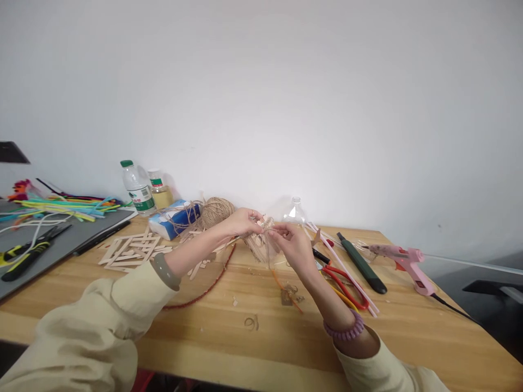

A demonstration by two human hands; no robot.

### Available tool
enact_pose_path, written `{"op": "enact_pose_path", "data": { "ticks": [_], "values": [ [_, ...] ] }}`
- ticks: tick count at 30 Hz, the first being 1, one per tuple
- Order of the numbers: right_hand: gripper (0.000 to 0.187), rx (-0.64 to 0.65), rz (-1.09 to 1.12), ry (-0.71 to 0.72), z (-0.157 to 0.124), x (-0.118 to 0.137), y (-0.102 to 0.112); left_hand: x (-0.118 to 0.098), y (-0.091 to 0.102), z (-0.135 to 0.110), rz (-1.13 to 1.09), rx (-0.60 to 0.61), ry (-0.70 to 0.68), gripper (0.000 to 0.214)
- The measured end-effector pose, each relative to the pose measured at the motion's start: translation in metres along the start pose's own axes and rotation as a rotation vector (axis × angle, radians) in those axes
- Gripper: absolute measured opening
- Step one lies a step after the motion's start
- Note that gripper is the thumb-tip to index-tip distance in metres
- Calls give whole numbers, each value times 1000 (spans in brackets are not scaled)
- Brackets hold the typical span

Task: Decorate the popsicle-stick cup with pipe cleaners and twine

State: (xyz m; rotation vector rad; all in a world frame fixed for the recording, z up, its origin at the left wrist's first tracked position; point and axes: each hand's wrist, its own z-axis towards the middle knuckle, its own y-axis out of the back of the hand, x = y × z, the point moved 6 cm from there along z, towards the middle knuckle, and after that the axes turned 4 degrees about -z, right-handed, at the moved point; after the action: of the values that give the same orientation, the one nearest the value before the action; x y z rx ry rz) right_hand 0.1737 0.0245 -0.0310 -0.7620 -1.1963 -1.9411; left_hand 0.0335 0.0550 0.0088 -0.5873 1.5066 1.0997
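Both hands meet over the middle of the table, their fingers pinched on thin brown twine (267,224). My left hand (245,222) grips it from the left, and my right hand (289,239) holds it from the right. A strand hangs down between them toward the wood. Some pale pieces show beside the left fingertips, too small to name. Behind the left hand sits a ball of twine (218,210). The cut top of a clear plastic bottle (295,211) stands behind the right hand.
At left lie wooden sticks (131,247), a blue tissue pack (174,220), a water bottle (139,188), pliers (36,253) and pipe cleaners (69,206). At right are red-handled pliers (347,286), a green cutter (362,264) and a pink glue gun (408,264) with its cord.
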Motion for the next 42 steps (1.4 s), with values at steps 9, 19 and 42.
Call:
{"op": "enact_pose_path", "data": {
  "ticks": [9,19,42],
  "values": [
    [27,-14,5,115,4,14,9,13,0,15,59,48,19,23],
    [29,87,164,-25,14,-5,7,19,5,20,118,76,55,29],
    [15,276,-147,-13,9,-15,-9,10,26,25,150,10,81,35]
  ]
}}
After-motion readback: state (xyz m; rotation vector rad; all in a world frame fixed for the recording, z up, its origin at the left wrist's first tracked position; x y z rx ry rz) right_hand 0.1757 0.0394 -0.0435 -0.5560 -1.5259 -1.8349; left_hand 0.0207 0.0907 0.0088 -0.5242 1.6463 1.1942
